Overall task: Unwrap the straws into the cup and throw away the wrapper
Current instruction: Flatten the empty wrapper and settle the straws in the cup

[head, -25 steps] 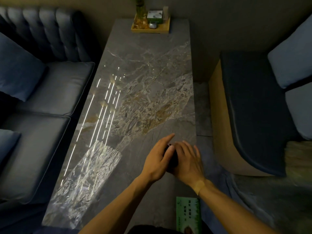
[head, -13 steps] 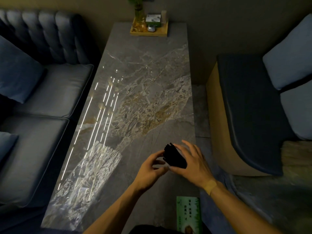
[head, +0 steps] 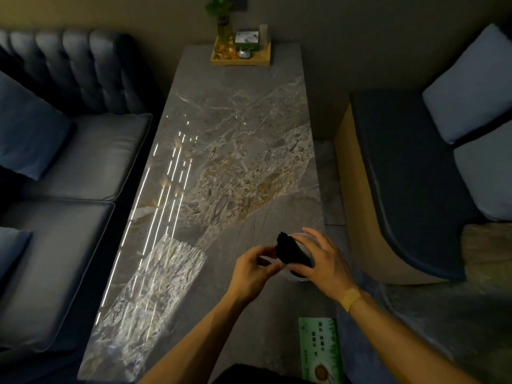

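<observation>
A bundle of black straws [head: 291, 250] leans to the left out of a pale cup [head: 294, 277] near the right edge of the marble table [head: 238, 162]. My right hand [head: 324, 261] wraps around the bundle and the cup from the right, thumb under the straws. My left hand [head: 252, 270] sits just left of the bundle, with thumb and forefinger pinched on a thin pale film at the straws' side, which looks like the wrapper. The cup is mostly hidden by my right hand and the straws.
A green printed packet [head: 321, 353] lies at the table's near right edge. A wooden tray [head: 241, 60] with a plant vase and a small box stands at the far end. A blue sofa [head: 69, 162] runs along the left, a dark bench [head: 410, 176] along the right.
My hands, which were pressed together over the dark bundle, have parted. The straws now show between them, fanned and tilted left, and the pale cup has come into sight under my right hand.
</observation>
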